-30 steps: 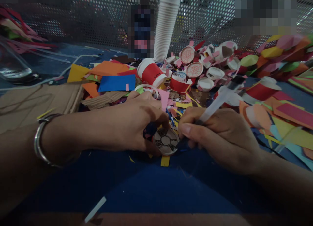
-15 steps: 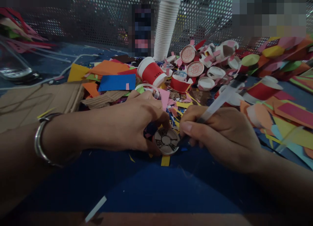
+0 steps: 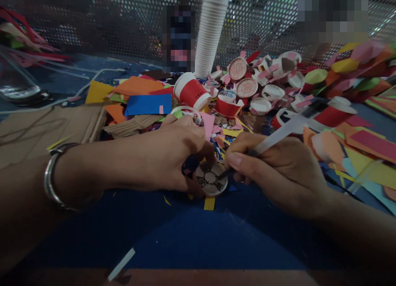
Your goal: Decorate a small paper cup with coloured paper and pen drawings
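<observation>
My left hand [image 3: 167, 154] is closed around a small cut-down paper cup [image 3: 210, 179] lying on its side, its round bottom facing me with dark drawn marks on it. My right hand [image 3: 275, 170] grips a pen [image 3: 278, 133] with a clear barrel, and the tip touches the right part of the cup's bottom. A metal bangle [image 3: 51, 179] circles my left wrist. Both hands rest on a dark blue surface [image 3: 192, 236] strewn with paper snippets.
Behind the hands lie coloured paper scraps [image 3: 148, 104], a red-and-white cup [image 3: 192, 92] on its side, several cut cup bottoms [image 3: 246, 88] and a tall stack of white cups [image 3: 212, 30]. Cardboard [image 3: 46, 125] lies left; a perforated metal screen [image 3: 123, 26] stands at the back.
The pen has tilted lower to the right and its tip has moved left onto the cup's bottom. My left hand holds the cup in the same place.
</observation>
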Demonstrator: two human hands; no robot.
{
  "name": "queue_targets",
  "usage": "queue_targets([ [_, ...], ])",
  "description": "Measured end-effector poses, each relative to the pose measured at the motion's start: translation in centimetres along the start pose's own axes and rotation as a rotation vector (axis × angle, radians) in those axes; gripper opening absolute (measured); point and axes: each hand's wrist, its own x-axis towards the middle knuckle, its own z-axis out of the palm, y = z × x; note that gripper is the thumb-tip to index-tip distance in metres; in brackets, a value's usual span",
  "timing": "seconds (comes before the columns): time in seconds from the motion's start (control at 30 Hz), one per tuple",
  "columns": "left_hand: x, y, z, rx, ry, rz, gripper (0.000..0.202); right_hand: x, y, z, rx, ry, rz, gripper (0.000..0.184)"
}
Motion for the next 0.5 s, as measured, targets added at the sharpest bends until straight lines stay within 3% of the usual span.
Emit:
queue_targets([
  [0.5, -0.05, 0.31, -0.07, -0.012, 0.015, -0.032, 0.014, 0.24, -0.18, -0.24, -0.006, -0.031, -0.017, 0.029],
])
